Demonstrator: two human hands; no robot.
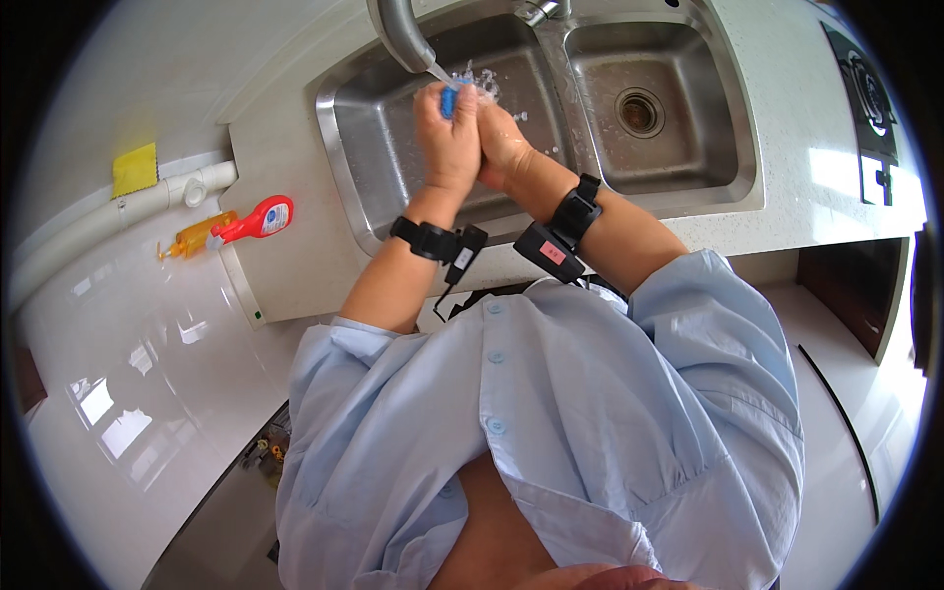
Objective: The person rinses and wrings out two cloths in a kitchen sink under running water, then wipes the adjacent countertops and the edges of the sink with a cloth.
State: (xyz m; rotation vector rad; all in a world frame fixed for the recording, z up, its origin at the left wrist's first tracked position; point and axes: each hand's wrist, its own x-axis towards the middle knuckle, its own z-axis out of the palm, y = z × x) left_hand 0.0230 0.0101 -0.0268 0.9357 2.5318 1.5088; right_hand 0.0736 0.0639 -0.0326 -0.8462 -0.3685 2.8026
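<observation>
My left hand is closed around a blue cloth or sponge, with part of it showing between thumb and fingers. Pressed against it from the side is my right hand, whose fingers are partly hidden, so its grip cannot be made out. Water from the grey faucet spout runs onto both hands and splashes beyond them. They are held over the left basin of a stainless steel double sink.
The right basin has a drain. On the left are a red spray bottle, an amber pump bottle, a white pipe and a yellow cloth. A gas hob is at far right.
</observation>
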